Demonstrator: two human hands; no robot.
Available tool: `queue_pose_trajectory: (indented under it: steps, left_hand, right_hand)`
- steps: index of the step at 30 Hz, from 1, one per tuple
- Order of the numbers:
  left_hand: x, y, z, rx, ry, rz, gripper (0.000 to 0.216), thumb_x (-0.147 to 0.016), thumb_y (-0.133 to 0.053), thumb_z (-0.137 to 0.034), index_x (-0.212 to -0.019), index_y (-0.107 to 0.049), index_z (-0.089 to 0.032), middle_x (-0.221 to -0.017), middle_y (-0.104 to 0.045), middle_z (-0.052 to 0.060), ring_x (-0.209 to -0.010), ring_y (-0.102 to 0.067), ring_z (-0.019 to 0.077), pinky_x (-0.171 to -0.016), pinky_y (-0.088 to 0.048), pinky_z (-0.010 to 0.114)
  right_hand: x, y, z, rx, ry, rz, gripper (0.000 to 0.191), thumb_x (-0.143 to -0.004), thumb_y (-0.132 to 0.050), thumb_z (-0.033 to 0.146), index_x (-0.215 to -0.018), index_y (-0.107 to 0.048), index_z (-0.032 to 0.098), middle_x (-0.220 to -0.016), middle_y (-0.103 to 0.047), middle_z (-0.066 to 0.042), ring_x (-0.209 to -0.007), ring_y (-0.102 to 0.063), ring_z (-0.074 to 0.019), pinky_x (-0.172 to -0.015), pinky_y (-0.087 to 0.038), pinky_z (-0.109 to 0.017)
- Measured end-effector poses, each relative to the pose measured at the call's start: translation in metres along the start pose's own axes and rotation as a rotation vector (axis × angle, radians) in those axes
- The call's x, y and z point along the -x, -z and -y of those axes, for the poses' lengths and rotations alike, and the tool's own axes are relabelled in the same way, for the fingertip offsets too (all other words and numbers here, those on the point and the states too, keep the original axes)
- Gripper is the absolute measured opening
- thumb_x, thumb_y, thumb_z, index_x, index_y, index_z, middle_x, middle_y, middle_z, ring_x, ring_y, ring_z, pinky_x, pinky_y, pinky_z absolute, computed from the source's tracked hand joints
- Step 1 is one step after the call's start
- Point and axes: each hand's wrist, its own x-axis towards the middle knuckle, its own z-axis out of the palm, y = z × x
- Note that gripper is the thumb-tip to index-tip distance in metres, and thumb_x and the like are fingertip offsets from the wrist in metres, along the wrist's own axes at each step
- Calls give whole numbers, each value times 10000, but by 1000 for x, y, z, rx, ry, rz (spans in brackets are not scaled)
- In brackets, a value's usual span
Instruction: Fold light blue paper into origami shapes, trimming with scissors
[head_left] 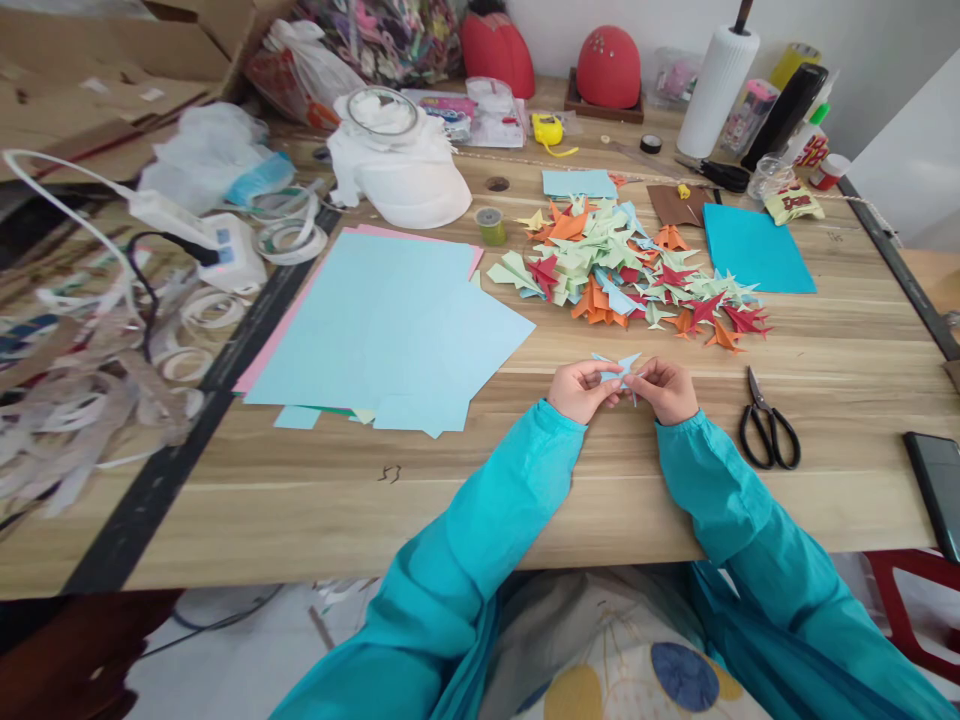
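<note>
My left hand [579,389] and my right hand [669,389] meet over the wooden table [600,500], fingers pinched together on a small light blue folded paper piece [621,367] held between them. Both arms wear teal sleeves. Just beyond the hands lies a pile of folded paper shapes [630,270] in green, red, orange and blue. A stack of light blue and pink paper sheets [390,320] lies to the left of my hands.
Black scissors [769,425] lie right of my hands, a phone [937,485] at the table's right edge. A teal sheet [754,248], paper towel roll [716,90], white cap [409,170], tape rolls [289,235] and bags crowd the back and left.
</note>
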Motion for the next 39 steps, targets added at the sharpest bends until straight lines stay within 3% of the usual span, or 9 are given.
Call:
queue_pose_trajectory:
  steps: [9,20,27,39]
  left_hand:
    - [1,1,-1,-13,-24,9,387,-510,-753,-308,-804,-646,-80,-514,-614,18,-433,-548,97,-450,-459,224]
    - [1,2,1,174,81,75,407,-475,-780,-276,-799,-623,-86,-535,-639,22,-461,-581,109,-447,-460,216]
    - [2,5,-1,197,111,108,405,-496,-775,-267,-831,-634,-89,-594,-663,46,-524,-616,131,-510,-501,240]
    - [2,7,-5,157,84,143,402,-499,-770,-289,-824,-638,-93,-565,-650,40,-478,-596,122,-466,-489,231]
  right_hand:
    - [6,-3,4,-34,35,129,410,-570,-730,361,-817,-442,207,-518,-589,62,-471,-573,-107,-465,-448,-225]
    - [7,-1,6,-77,74,138,433,-581,-726,307,-887,-434,218,-528,-563,77,-471,-551,-98,-480,-453,-227]
    - [5,3,3,-91,76,144,454,-577,-730,307,-911,-433,226,-541,-576,72,-472,-548,-99,-491,-454,-235]
    - [4,5,1,-107,64,189,467,-587,-725,327,-939,-434,231,-550,-582,64,-479,-547,-104,-494,-446,-238]
